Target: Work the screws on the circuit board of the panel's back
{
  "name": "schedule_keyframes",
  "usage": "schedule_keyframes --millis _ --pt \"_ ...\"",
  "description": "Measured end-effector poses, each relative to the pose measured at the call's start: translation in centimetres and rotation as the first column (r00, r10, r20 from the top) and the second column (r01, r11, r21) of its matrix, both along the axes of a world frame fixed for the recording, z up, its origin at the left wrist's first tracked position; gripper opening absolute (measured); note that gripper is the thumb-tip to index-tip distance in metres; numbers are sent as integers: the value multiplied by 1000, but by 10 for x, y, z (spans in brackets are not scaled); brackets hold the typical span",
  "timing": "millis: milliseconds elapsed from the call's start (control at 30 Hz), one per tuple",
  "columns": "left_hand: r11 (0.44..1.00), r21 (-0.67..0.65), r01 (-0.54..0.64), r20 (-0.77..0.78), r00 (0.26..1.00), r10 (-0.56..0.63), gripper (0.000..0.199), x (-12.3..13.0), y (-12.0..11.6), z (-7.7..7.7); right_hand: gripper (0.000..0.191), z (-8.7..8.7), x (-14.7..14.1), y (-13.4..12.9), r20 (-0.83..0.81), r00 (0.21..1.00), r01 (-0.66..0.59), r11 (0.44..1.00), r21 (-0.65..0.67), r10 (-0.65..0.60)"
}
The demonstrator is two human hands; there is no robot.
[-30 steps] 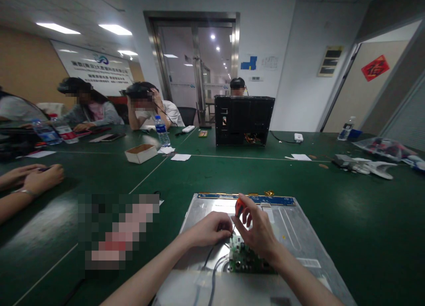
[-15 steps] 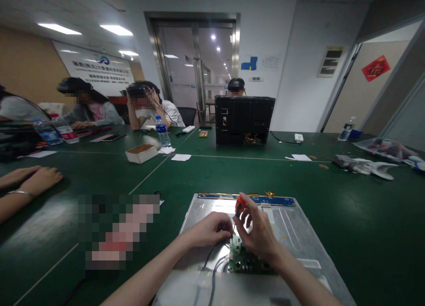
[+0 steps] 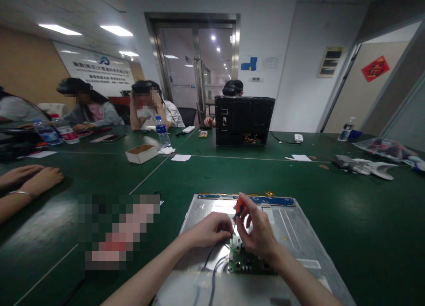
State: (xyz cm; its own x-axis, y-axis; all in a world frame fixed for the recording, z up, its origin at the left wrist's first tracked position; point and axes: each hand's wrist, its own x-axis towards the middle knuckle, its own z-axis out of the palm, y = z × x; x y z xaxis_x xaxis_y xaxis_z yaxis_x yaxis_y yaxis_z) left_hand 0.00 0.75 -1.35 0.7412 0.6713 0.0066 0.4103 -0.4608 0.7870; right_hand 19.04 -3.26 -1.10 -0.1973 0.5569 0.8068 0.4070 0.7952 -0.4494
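A flat metal panel (image 3: 292, 248) lies on the green table in front of me, with a blue strip board (image 3: 279, 201) along its far edge. My right hand (image 3: 257, 228) is closed round the orange and black handle of a screwdriver (image 3: 239, 206), whose thin shaft points down at the upper left corner of a green circuit board (image 3: 247, 264). Beside the tip, my left hand (image 3: 214, 229) has its fingers curled together at the board's corner; what they pinch is hidden. Dark cables (image 3: 213, 281) run from there toward me over the panel.
A black computer case (image 3: 245, 120) stands across the table (image 3: 186, 177). An open box (image 3: 141, 154) and a bottle (image 3: 162, 131) are at centre left. Another person's hands (image 3: 41, 180) rest at far left. Plastic wrapping (image 3: 385, 149) lies at right.
The screwdriver handle is tilted slightly differently in my right hand. My left hand has hardly moved. Behind the computer case, a person's head has shifted left and a hand has appeared.
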Motion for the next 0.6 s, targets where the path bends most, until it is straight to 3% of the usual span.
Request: schedule_keyframes --millis 333,600 --pt "999 30 10 -12 1000 -9 11 -1 1 3 65 -3 -1 4 -4 999 43 997 59 -42" --pt "999 -34 -22 8 1000 23 11 1 -1 2 71 -1 0 0 3 1000 14 1000 -1 -14"
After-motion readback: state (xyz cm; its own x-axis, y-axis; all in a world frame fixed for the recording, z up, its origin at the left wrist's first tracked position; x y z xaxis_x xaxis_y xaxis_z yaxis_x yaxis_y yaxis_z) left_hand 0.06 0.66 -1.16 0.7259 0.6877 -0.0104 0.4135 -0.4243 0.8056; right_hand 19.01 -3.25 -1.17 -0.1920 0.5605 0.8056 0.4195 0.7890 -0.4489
